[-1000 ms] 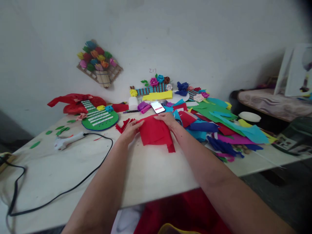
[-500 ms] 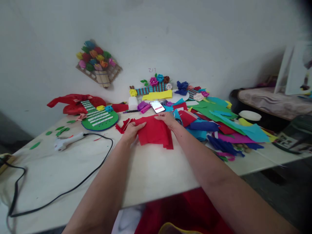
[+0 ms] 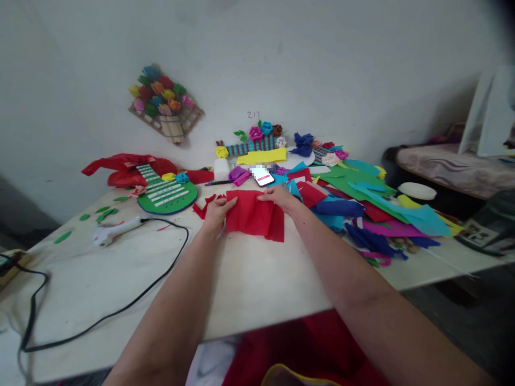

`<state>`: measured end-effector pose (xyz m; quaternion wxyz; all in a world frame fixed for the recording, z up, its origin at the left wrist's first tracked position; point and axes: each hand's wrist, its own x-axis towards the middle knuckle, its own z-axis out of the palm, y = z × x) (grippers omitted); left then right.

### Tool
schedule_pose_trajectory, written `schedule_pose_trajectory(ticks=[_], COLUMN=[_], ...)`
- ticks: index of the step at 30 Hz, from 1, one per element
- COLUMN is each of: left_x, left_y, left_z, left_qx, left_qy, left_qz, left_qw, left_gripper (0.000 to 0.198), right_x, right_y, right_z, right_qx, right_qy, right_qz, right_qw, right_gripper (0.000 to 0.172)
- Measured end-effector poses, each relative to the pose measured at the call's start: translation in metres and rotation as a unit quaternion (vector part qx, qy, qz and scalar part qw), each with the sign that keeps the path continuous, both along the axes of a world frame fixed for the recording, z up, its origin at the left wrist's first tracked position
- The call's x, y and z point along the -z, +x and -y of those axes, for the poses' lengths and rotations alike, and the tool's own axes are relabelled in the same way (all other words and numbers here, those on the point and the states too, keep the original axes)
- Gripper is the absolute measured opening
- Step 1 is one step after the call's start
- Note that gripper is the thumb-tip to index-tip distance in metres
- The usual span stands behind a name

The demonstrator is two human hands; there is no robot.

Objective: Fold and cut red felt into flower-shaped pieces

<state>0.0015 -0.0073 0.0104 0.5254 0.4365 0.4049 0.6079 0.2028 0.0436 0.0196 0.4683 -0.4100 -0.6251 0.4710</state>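
A folded red sheet (image 3: pixel 250 217), crepe paper or thin cloth by its look, is stretched between my two hands just over the table. My left hand (image 3: pixel 217 212) pinches its left edge, thumb on top. At the upper right of the sheet, my right hand (image 3: pixel 278 196) grips it between thumb and fingers. The layers lie slightly offset along the right side. Small red scraps (image 3: pixel 200 208) are beside my left hand. Just beyond the sheet lies a phone (image 3: pixel 263 178) with a lit screen.
A green guitar-shaped craft (image 3: pixel 167 197) and a white glue gun (image 3: pixel 115 231) with a black cord (image 3: pixel 161 281) lie on the left. Many coloured paper pieces (image 3: pixel 341 208) are heaped on the right. A dark jar (image 3: pixel 491 225) stands at the right edge.
The red sheet looks flatter and straighter, with its left edge now more upright. Both hands keep hold of it. The whole view has shifted slightly.
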Motion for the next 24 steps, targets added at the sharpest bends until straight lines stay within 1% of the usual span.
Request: schedule_pose_trajectory(ticks=[3, 7, 13, 17, 20, 24], left_x=[0.0005, 0.0005, -0.0002, 0.0004, 0.0017, 0.0043], left_y=[-0.0003, -0.0005, -0.002, -0.0035, -0.0041, -0.0046], left_z=[-0.0003, 0.0001, 0.0, -0.0015, -0.0036, -0.0069], left_qx=[-0.014, -0.027, -0.046, -0.06, -0.072, -0.098], left_qy=[0.003, -0.002, -0.02, -0.031, -0.03, -0.016], left_qz=[-0.001, -0.008, -0.017, -0.026, -0.026, -0.029], left_qw=[1.0, 1.0, 0.999, 0.997, 0.997, 0.995], left_gripper=[0.035, 0.036, 0.036, 0.036, 0.036, 0.038], right_x=[0.0005, 0.001, -0.0005, -0.0019, -0.003, -0.0037], right_y=[-0.0007, -0.0013, -0.0014, -0.0021, -0.0026, -0.0035], right_z=[-0.0008, -0.0021, -0.0017, -0.0008, 0.001, 0.0029], right_qx=[-0.015, -0.011, -0.004, 0.009, 0.009, 0.008], right_qy=[-0.006, -0.014, -0.056, -0.054, -0.044, -0.005], right_qz=[0.006, -0.007, -0.005, 0.012, 0.023, 0.029], right_qw=[1.0, 1.0, 0.998, 0.998, 0.999, 1.0], right_gripper=[0.032, 0.032, 0.02, 0.014, 0.014, 0.016])
